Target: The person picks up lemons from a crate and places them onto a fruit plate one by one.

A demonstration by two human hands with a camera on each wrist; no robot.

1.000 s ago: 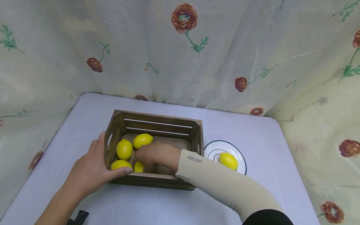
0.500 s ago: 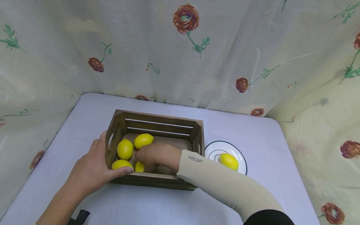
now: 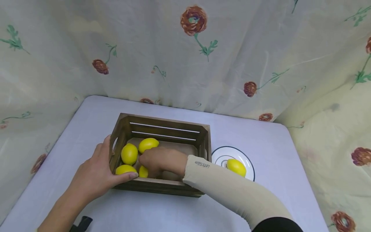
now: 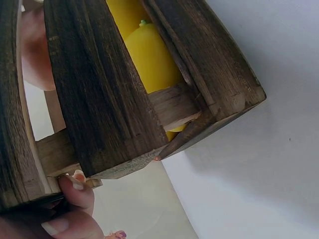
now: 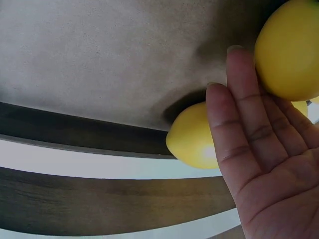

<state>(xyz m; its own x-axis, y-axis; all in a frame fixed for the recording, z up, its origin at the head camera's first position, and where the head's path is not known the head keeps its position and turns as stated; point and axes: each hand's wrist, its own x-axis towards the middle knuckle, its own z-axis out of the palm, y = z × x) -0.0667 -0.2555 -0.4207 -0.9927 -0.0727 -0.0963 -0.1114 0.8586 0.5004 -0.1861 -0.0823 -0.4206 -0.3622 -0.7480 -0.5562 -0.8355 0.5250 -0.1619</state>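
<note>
Here the left hand (image 3: 95, 175) grips the near left corner of the wooden crate (image 3: 171, 124), thumb (image 3: 127, 176) laid along the top of the near wall and the other fingers wrapped round the left end wall. In the left wrist view its fingertips (image 4: 75, 186) curl under a slat of the crate (image 4: 99, 99), nails showing, with a yellow lemon (image 4: 152, 59) visible through the gap between slats.

The right hand (image 3: 160, 161) is down inside the crate, back of the hand up, reaching toward the left half where the lemons lie. From the right wrist view its fingers (image 5: 239, 114) are nearly straight and held together, not clenched; they lie against one lemon (image 5: 286, 52) at the upper right and over a second lemon (image 5: 194, 137) that rests on the crate floor against the slatted wall. The hand touches the fruit with flat fingers rather than closing round any one.

In the head view four lemons sit in the crate's left half: one at the back (image 3: 148, 144), one beside the left wall (image 3: 129, 154), one in the near left corner (image 3: 125, 169) just by the left thumb, and one (image 3: 143, 171) partly under the right hand.

A fifth lemon (image 3: 236, 167) lies on a white plate with a dark rim (image 3: 222, 154), just right of the crate, on the pale table (image 3: 261, 138)
</note>
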